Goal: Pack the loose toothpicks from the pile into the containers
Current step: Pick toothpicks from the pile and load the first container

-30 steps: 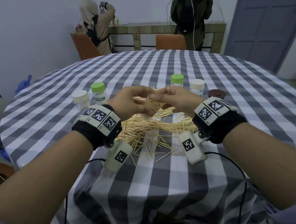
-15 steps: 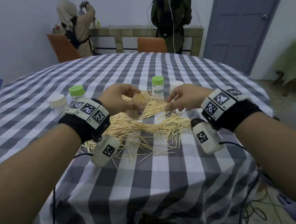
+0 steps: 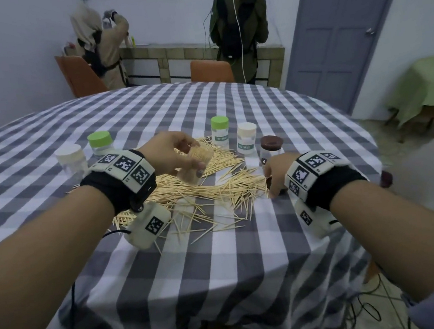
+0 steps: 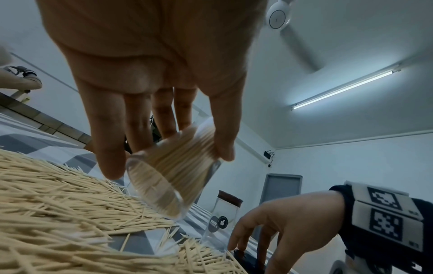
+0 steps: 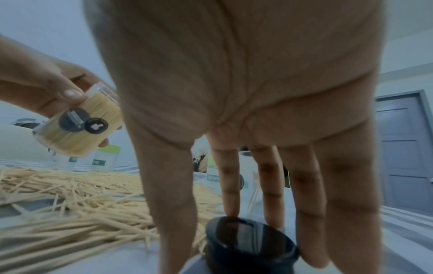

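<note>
A heap of loose toothpicks [image 3: 207,189] lies spread over the checked tablecloth [image 3: 247,255] in front of me. My left hand [image 3: 192,153] grips a clear container [image 3: 195,164] packed with toothpicks and holds it tilted above the heap; this container [image 4: 173,178] has no lid on, and a dark round label marks its side [image 5: 77,128]. My right hand [image 3: 273,185] is down at the heap's right edge. Its thumb and fingertips [image 5: 230,213] close round a dark brown lid [image 5: 250,242] on the table.
Behind the heap stand a white-lidded jar [image 3: 71,159], two green-lidded jars [image 3: 100,144] [image 3: 220,133], a cream-lidded jar [image 3: 247,138] and a clear brown-lidded jar [image 3: 270,149]. Another dark object [image 3: 386,178] sits at the table's right edge. Two people stand by the back counter.
My right hand has left the container's mouth, moved right and down, and closed on the dark lid. The left hand keeps holding the filled container over the pile.
</note>
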